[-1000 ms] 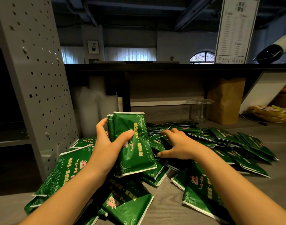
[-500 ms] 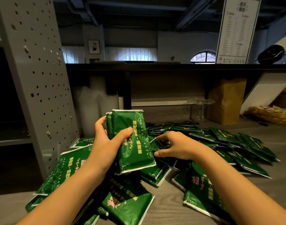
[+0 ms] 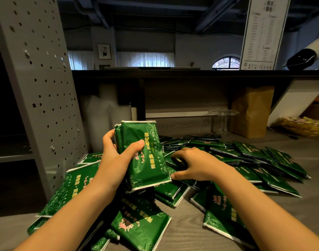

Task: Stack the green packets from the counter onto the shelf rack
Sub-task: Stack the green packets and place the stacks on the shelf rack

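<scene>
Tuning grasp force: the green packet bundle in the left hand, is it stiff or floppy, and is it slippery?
Probably semi-stiff: the bundle of green packets stands upright in the left hand without drooping. Likely slippery: its surface looks glossy, and loose packets lie fanned across the counter. Seems light: one hand holds several.
</scene>
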`<state>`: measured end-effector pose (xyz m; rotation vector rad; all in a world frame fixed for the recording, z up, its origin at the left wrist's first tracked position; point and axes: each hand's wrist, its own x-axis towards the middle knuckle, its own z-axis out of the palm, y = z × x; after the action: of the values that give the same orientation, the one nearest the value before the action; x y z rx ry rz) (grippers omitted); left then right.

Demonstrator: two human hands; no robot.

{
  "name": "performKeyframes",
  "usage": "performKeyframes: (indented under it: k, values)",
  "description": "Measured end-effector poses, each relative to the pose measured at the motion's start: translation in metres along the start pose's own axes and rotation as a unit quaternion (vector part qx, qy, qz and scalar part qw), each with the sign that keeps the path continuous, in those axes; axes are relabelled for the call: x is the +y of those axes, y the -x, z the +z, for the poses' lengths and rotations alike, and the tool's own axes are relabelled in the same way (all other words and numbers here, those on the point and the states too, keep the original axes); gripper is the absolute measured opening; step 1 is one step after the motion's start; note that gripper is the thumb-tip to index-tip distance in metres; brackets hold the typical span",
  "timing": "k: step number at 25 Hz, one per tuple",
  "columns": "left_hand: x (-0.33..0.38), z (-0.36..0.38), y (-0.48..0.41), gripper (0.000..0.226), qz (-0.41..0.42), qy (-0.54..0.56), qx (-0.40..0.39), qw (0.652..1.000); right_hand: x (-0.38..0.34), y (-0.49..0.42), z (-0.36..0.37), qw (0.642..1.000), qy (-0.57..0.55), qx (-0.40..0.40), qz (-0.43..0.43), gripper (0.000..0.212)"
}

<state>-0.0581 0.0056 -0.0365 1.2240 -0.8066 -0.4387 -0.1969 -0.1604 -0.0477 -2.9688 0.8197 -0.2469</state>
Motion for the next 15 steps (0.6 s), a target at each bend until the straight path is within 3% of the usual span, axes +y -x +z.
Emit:
performKeyframes:
  k: [4,9,12,15]
  values:
    - [0.001,-0.001,-0.001,0.072,0.002,0.008,0.004,1.0,-0.009,-0.001,0.006,0.998,0.032,0.041,-0.029,0.085]
    - [0.003,-0.003,-0.004,0.073,0.001,0.018,0.02,1.0,-0.025,-0.004,0.015,0.993,0.045,0.072,-0.083,0.072]
    - [0.003,-0.005,-0.006,0.065,-0.001,0.024,0.031,0.999,-0.026,-0.005,0.018,0.994,0.042,0.079,-0.065,0.059]
    - [0.003,-0.007,-0.008,0.064,-0.003,0.031,0.044,0.999,-0.022,-0.004,0.019,0.997,0.047,0.06,-0.028,0.065]
